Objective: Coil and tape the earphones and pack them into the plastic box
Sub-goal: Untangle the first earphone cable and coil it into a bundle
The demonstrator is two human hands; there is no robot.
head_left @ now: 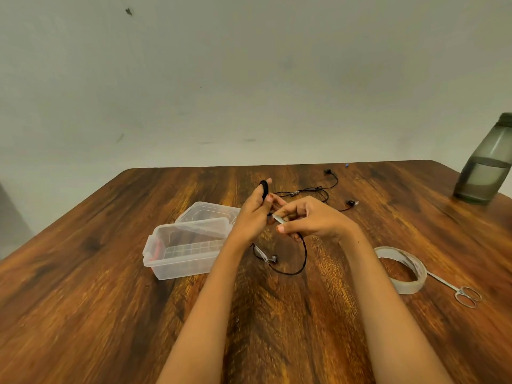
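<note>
Looping round the fingers of the raised left hand (pixel 255 214), the black earphone cord (pixel 304 253) runs to the right hand (pixel 313 217), which pinches it, then sags onto the table (pixel 83 300) just beside the open plastic box (pixel 155 261). A second earphone (pixel 329 189) lies beyond; tape roll (pixel 415 284) and scissors (pixel 466 296) sit at right.

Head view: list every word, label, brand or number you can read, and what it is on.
No text can be read.
Tape roll: any print on its inner ring is too blurred to read.
Bottle: no label shows.
Plastic box: no print shows.
</note>
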